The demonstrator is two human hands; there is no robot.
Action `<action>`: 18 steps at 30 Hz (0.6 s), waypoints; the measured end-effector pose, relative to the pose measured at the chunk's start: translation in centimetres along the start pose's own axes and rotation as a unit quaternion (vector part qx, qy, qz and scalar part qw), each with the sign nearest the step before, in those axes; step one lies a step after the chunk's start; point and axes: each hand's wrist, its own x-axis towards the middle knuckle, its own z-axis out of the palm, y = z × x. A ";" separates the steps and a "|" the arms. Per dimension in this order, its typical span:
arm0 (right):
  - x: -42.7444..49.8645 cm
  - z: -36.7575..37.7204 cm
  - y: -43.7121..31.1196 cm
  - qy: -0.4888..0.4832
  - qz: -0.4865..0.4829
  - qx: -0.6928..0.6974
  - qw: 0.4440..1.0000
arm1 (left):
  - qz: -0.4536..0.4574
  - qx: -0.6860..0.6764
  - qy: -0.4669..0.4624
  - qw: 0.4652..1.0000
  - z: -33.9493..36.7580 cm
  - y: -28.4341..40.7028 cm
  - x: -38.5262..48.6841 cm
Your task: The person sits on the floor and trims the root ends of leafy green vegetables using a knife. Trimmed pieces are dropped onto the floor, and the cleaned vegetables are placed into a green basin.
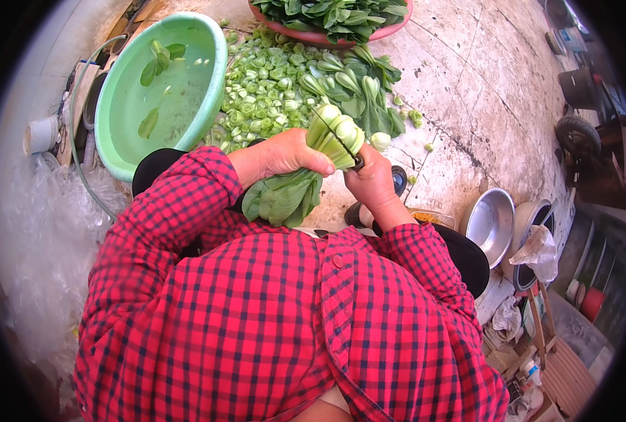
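Observation:
My left hand [284,156] grips a bunch of bok choy [286,194], its thumb across the stalks. The leaves hang toward my lap and the pale bases point away from me. In my right hand [374,178] is a knife [336,135], its thin dark blade lying across the stalks near the bases. I cannot tell how deep the blade sits. Past my hands, a pile of cut bok choy bases [263,89] covers the floor. Several whole bok choy [358,89] lie beside that pile, to the right.
A green plastic basin [217,68] at left holds water and a few leaves. A red basin [384,34] heaped with bok choy greens [334,16] stands at the far side. To my right are a metal bowl [489,227] and a wheel [578,134]. Clear plastic sheeting [54,237] lies left.

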 end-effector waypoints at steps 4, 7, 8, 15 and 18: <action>-0.7 0.0 2.4 -0.009 0.004 0.002 1.000 | -0.003 -0.033 -0.038 0.999 -0.2 2.2 -1.2; -1.0 0.2 2.6 -0.004 0.002 0.014 1.000 | -0.008 -0.031 -0.054 0.998 -0.5 2.5 -1.5; -1.0 0.3 2.4 -0.001 0.005 0.017 1.000 | -0.007 -0.032 -0.056 0.998 -0.4 2.7 -1.6; 0.0 0.3 0.2 -0.013 -0.001 0.025 1.000 | -0.040 -0.009 -0.061 0.997 -0.2 1.4 -0.5; -0.4 0.8 0.9 -0.060 0.044 0.029 0.997 | -0.069 0.001 -0.063 0.996 0.1 0.8 -0.5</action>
